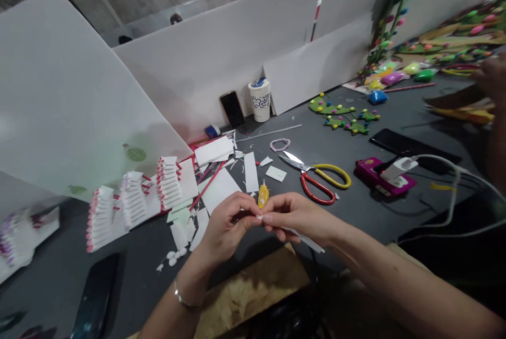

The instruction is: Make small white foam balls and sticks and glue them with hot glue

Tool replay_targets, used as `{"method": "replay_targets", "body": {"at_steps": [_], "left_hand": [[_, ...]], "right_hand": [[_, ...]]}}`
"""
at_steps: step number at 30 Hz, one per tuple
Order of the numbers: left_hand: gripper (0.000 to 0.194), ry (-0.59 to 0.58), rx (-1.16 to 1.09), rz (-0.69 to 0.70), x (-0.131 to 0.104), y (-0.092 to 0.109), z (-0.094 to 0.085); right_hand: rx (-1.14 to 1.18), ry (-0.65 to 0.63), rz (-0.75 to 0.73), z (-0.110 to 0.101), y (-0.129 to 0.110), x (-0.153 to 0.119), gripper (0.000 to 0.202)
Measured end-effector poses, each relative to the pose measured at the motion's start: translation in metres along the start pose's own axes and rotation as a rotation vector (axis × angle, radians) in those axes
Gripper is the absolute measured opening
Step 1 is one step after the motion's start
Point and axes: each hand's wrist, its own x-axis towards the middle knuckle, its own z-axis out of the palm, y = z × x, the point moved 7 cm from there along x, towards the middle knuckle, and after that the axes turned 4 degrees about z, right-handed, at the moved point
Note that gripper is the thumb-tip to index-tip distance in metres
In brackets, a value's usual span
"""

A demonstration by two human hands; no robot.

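Left hand (225,228): thumb and finger pinching a tiny white bit (260,217), dead centre. Right hand (298,215): thumb pressed to fingers just beside it, pinching a white strip (310,242) whose tail sticks out toward 4 o'clock; can't tell if bit and strip are joined, my fingers cover that.

Risks: bit could slip or squash if I squeeze unevenly, since fingertips hide most of it. Strip could crease if its tail catches my right forearm. Yellow tool (263,195) at 12 o'clock, right by my fingers: a forward knuckle could knock it. White balls (173,262) at 8 o'clock could scatter if my left forearm swings out.
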Motion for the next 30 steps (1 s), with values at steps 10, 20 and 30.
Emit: {"method": "replay_targets", "body": {"at_steps": [10, 20, 30], "left_hand": [[0.012, -0.14, 0.419, 0.182, -0.005, 0.015, 0.007], [0.014, -0.089, 0.176, 0.028, -0.006, 0.005, -0.002], [0.009, 0.092, -0.113, -0.017, 0.001, -0.007, 0.001]], "right_hand": [[-0.248, 0.1, -0.058, -0.011, -0.002, -0.002, 0.028], [-0.13, 0.038, -0.007, -0.008, 0.009, 0.004, 0.033], [0.051, 0.056, -0.039, -0.007, 0.002, 0.001, 0.033]]}}
